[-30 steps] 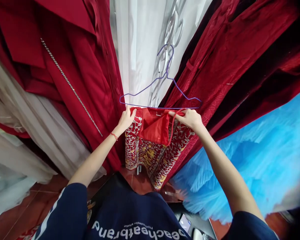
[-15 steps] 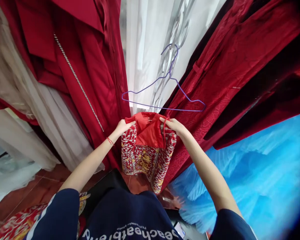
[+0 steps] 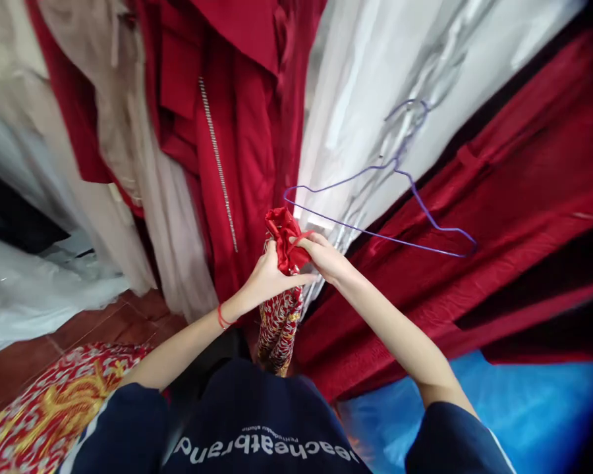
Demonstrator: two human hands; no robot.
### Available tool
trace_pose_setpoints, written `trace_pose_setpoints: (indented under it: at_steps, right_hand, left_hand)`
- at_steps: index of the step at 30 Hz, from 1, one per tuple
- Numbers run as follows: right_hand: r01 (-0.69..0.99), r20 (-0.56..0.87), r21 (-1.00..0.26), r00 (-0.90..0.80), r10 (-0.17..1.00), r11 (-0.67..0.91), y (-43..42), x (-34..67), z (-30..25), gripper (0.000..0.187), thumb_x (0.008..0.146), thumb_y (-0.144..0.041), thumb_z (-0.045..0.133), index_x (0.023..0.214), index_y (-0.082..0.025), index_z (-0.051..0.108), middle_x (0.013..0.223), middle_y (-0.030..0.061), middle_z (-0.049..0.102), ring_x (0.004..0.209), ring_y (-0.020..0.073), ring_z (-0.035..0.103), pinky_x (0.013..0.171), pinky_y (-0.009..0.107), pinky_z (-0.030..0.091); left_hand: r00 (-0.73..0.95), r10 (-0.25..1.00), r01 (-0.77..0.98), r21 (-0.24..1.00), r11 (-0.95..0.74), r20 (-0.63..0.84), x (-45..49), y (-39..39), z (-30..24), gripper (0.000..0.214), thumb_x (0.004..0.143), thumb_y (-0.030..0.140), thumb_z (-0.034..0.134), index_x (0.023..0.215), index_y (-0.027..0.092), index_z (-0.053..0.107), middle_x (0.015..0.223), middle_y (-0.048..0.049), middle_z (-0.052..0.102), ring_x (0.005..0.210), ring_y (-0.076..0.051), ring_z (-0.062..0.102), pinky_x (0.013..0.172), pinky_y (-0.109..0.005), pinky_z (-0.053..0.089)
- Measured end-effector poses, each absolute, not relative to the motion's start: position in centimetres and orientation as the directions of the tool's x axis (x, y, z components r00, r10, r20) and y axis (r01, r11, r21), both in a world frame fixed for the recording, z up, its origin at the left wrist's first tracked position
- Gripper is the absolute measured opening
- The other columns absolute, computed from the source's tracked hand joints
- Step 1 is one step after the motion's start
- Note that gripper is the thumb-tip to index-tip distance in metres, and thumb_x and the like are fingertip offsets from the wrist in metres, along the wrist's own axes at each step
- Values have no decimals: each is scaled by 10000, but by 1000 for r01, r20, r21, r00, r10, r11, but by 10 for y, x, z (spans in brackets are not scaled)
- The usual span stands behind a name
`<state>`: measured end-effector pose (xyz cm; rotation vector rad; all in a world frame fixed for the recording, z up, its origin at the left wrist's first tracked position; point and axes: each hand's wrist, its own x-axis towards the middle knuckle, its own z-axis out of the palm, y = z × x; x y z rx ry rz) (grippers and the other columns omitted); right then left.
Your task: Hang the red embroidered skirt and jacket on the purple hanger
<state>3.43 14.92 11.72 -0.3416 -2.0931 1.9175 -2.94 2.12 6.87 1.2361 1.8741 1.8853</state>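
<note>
A red embroidered skirt (image 3: 279,322) with silver and gold patterning hangs gathered into a narrow bunch in front of my chest. Its plain red waistband lining (image 3: 282,227) is bunched at the top. My left hand (image 3: 269,280) grips the gathered waist from the left, one digit stretched out to the right. At the right side of the waist, my right hand (image 3: 326,257) pinches a thin red loop (image 3: 304,236) attached to it. A purple wire hanger (image 3: 375,234), with nothing on it, hangs from a chain just beyond my hands.
Red gowns (image 3: 178,99) hang at left and a long dark-red dress (image 3: 499,217) at right. White fabric (image 3: 356,85) hangs behind the metal chain (image 3: 420,85). Blue tulle (image 3: 534,408) spreads low right. Another red-and-gold embroidered garment (image 3: 44,408) lies low left over the tiled floor (image 3: 93,329).
My hands have come together, folding the spread-out skirt into a narrow bunch. My right hand now holds a thin red loop. The view has turned left, so the hanger appears further right.
</note>
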Motion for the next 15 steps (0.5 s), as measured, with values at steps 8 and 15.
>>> trace_pose_setpoints:
  at_steps: [8,15]
  right_hand:
    - [-507,509,-461,-823,-251,728,85,32,159,543,862,-557,593,1283,-215,565,1251,134,552,1195,305,562,1048,508,464]
    - [-802,453,-269,-594,-665,533,2,-44,99,954,831,-568,635,1567,-291,95,1581,138,123,1471,380,189,1151,605,278]
  left_hand:
    - [-808,209,505,830,-237,551,-32,-64,82,367,805,375,686,1096,203,543,1014,-52,678,918,-204,667,850,-370,562]
    - [-867,-203,493,844,-210,456,-19,-218,124,390,751,377,727,1055,158,621,984,-41,713,957,-215,682,898,-407,547]
